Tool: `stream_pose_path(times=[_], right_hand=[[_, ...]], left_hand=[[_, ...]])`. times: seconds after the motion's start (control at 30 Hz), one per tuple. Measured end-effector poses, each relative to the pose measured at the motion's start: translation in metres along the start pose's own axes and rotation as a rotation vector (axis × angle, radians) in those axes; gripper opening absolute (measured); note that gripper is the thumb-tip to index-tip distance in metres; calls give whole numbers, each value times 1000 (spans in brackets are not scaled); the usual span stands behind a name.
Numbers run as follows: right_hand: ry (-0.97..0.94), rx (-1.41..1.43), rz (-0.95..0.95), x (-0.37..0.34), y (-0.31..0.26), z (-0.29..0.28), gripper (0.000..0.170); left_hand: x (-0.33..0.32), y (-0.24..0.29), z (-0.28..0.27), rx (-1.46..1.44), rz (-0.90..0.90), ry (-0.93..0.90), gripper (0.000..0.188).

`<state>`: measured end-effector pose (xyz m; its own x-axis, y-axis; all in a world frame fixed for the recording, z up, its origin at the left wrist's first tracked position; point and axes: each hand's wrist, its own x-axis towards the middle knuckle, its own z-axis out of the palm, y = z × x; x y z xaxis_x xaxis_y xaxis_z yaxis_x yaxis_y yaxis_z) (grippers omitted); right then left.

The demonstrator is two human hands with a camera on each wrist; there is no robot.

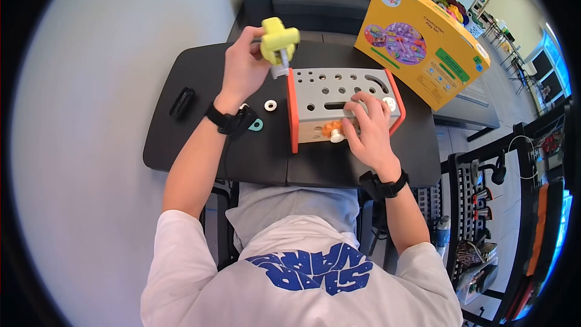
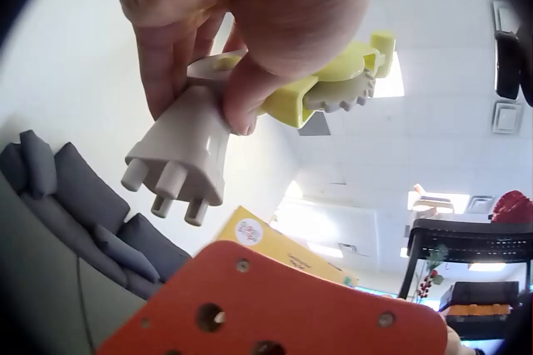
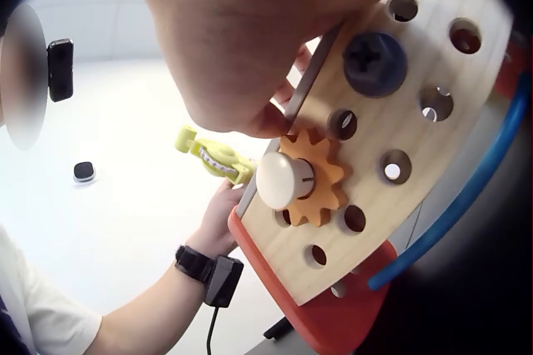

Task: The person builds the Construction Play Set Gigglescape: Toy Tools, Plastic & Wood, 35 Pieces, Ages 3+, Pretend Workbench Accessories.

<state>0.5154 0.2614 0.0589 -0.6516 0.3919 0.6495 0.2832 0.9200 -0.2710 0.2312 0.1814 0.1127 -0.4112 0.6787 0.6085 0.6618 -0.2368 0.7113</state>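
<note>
My left hand [image 1: 241,72] holds up a yellow-green toy tool [image 1: 279,39] at the workbench's left end. In the left wrist view, a toothed grey wheel [image 2: 340,94] sits in its body, and finger and thumb grip its grey base [image 2: 183,140], with several pegs pointing down. The toy workbench [image 1: 305,92] has a grey holed top, wooden sides and red ends. My right hand [image 1: 372,133] rests on its top near the right, thumb at the front edge. Close below the thumb are an orange gear [image 3: 331,173] and white knob [image 3: 279,180]. A dark blue screw [image 3: 375,65] sits in the wooden side.
On the black table [image 1: 200,79] lie a white ring [image 1: 270,105], a teal piece [image 1: 256,125] and a black object [image 1: 181,103]. A yellow play-set box [image 1: 417,42] stands at the back right. Behind is a dark sofa [image 1: 315,0]; shelving [image 1: 478,206] is to the right.
</note>
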Motion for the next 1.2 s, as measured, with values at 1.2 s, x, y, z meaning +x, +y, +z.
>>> stream_pose_path(times=[1.2], right_hand=[[28,-25,-5,-2,1,5,26]], left_hand=[[-1,5,49,-144,209,-128,43]])
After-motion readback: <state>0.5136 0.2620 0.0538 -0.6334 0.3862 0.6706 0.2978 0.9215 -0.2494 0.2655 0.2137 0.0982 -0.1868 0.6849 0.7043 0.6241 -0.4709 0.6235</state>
